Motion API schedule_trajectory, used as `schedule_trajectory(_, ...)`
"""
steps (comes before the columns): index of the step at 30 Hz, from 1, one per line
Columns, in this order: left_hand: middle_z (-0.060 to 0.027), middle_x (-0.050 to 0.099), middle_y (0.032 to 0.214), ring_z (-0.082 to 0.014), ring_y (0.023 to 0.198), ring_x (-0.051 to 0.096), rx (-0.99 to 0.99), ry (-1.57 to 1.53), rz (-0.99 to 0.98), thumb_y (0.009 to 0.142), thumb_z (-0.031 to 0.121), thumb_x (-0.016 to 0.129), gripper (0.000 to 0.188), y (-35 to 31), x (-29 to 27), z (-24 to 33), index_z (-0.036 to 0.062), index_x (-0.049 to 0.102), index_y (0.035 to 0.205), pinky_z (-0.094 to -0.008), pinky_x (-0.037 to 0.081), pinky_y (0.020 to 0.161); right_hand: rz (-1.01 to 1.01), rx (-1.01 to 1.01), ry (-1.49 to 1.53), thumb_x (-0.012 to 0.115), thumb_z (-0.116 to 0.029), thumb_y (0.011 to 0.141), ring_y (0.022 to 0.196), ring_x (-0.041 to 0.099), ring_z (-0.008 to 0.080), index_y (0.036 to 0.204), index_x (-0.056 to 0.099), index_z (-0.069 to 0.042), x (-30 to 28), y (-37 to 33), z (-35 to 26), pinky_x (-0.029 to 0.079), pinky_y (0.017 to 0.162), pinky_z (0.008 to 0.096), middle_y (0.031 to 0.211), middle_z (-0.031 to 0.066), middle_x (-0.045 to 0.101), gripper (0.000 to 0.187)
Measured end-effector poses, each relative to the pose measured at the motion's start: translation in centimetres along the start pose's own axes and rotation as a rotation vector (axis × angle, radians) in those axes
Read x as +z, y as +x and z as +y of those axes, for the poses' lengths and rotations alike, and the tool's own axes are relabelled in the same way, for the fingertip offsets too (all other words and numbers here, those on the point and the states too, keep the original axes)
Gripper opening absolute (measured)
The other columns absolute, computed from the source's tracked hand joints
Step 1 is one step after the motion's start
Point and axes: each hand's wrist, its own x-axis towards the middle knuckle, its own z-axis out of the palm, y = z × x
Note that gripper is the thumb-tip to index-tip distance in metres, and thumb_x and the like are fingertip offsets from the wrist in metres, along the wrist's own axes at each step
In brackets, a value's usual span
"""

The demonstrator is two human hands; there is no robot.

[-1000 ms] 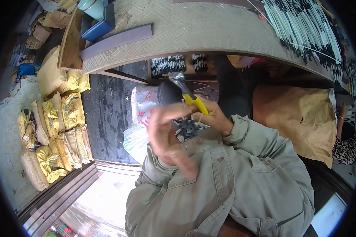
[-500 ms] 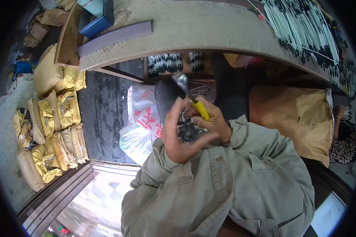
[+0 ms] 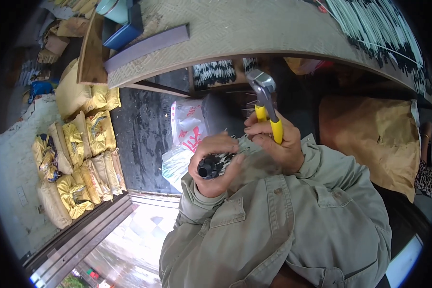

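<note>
My left hand (image 3: pixel 214 145) curls around a bundle of short black-and-white rods (image 3: pixel 222 162), whose round black end faces up. Most of the bundle is covered by the fingers. Off to its right, my right hand (image 3: pixel 289 148) grips pliers (image 3: pixel 276 128) by their yellow handles. The wide silver head of the pliers points up and away from me, and the handles stand apart. A small gap separates the two hands, both in front of my chest above my lap.
A workbench (image 3: pixel 254 33) runs across the far side, with long pale rods (image 3: pixel 377 31) heaped at its right. A blue bin (image 3: pixel 125 31) stands at its left end. Gold bags (image 3: pixel 77 192) are stacked at left, a plastic bag (image 3: pixel 187 122) lies beside my leg, and brown paper (image 3: pixel 365 139) is at right.
My hands have moved apart. The right one has shifted right with the pliers, which now point up with handles spread. The bundle in my left hand has turned, showing its round black end.
</note>
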Motion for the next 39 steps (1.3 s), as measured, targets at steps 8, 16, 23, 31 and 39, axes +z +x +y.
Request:
schedule_trajectory(8, -0.0111, 0.055, 0.082, -0.0206, 0.077, 0.054, 0.068, 0.129, 0.122, 0.064, -0.010, 0.065, 0.030, 0.2, 0.8, -0.3, -0.0004, 0.051, 0.089, -0.0303, 0.043, 0.071, -0.311, -0.330, -0.967, 0.060, -0.003, 0.067, 0.102, 0.054, 0.0313, 0.098, 0.058, -0.005, -5.1, 1.5, -5.9, 0.044, 0.087, 0.0420, 0.121, 0.0189, 0.050, 0.031)
schedule_trajectory(16, -0.0130, 0.054, 0.083, -0.0224, 0.077, 0.053, 0.084, -0.012, 0.046, 0.062, -0.007, 0.063, 0.030, -0.5, 1.4, -1.2, -0.0012, 0.050, 0.089, -0.0310, 0.043, 0.070, -0.462, -0.396, -1.339, 0.056, -0.014, 0.078, 0.112, 0.050, 0.0293, 0.094, 0.056, -0.009, -5.6, 1.3, -8.6, 0.020, 0.103, 0.0602, 0.128, 0.0127, 0.044, 0.017)
schedule_trajectory(23, -0.0134, 0.055, 0.082, -0.0237, 0.077, 0.054, 0.080, 0.017, 0.017, 0.062, -0.006, 0.063, 0.031, -0.4, 1.4, -0.9, -0.0006, 0.051, 0.089, -0.0315, 0.043, 0.071, -0.461, -0.465, -1.393, 0.056, -0.015, 0.078, 0.112, 0.051, 0.0297, 0.093, 0.057, -0.008, -5.3, 2.6, -10.0, 0.019, 0.102, 0.0621, 0.126, 0.0124, 0.045, 0.017)
schedule_trajectory(31, -0.0137, 0.056, 0.083, -0.0239, 0.076, 0.054, 0.040, -0.069, 0.118, 0.061, -0.004, 0.066, 0.032, -0.9, 0.4, -1.9, -0.0007, 0.051, 0.090, -0.0327, 0.044, 0.072, -0.579, -0.416, -1.311, 0.062, -0.015, 0.069, 0.074, 0.052, 0.0215, 0.090, 0.062, -0.006, -4.6, 2.3, -8.3, 0.041, 0.061, 0.0335, 0.099, 0.0097, 0.053, 0.023)
schedule_trajectory(39, -0.0128, 0.055, 0.082, -0.0236, 0.077, 0.054, 0.071, -0.089, 0.112, 0.059, -0.003, 0.068, 0.035, -0.1, 0.0, -1.8, -0.0004, 0.050, 0.089, -0.0350, 0.044, 0.073, -0.131, -0.509, -1.036, 0.066, -0.010, 0.065, 0.086, 0.059, 0.0267, 0.078, 0.056, -0.006, -2.2, 0.9, -1.8, 0.045, 0.070, 0.0356, 0.106, 0.0143, 0.056, 0.017)
